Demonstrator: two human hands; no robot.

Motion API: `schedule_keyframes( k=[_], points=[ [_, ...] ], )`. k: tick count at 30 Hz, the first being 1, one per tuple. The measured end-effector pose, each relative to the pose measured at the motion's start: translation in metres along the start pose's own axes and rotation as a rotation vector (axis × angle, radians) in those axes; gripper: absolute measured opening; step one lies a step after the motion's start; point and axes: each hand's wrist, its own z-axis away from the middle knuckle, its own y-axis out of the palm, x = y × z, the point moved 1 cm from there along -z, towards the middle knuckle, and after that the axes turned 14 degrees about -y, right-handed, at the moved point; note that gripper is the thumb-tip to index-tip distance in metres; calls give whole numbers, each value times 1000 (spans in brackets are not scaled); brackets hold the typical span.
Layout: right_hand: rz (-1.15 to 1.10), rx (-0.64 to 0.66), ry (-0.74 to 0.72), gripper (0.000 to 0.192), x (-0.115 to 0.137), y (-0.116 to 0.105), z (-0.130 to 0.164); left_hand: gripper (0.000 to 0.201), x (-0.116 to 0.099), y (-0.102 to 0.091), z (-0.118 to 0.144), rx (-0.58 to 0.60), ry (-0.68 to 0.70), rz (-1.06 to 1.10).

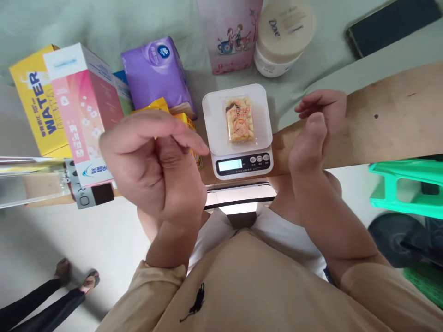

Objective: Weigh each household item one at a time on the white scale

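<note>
A small kitchen scale [211, 124] stands near the table's front edge with its display lit; the reading is too small to tell for sure. On its white platform lies a clear-wrapped biscuit-like snack [240, 120] with orange print. My left hand [155, 161] hovers just left of the scale, its fingers loosely bent and nothing seen in them. Behind it, partly hidden, are yellow packages [187, 121]. To the right of the scale is my right hand [318, 124], fingers half curled, thumb apart, holding nothing. Neither hand touches the snack.
At the left stand a yellow box [38, 101], a pink and white box [83, 110] and a purple tissue pack [155, 74]. Behind the scale are a pink box [233, 37] and a Dove jar [277, 60]. A dark phone [394, 27] lies far right. Another person's legs [65, 299] show below left.
</note>
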Motion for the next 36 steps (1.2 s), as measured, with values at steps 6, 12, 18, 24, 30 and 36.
schedule_keyframes(
  k=[6,12,18,24,30,36],
  points=[
    [-32,17,11,48,7,0,0,43,8,-10,-5,158,62,-50],
    [96,118,2,53,21,1,2,36,-7,-13,5,544,-246,-95],
    [127,208,-46,43,29,-5,4,35,-7,-8,10,784,2,-282],
    [190,320,-22,21,52,1,-8,19,-18,-18,9,819,-55,-205],
    [289,624,231,42,82,35,-35,33,-26,-26,1,772,33,-134],
    [412,758,378,63,92,60,-39,22,-32,-38,-4,780,38,-39]
  ],
)
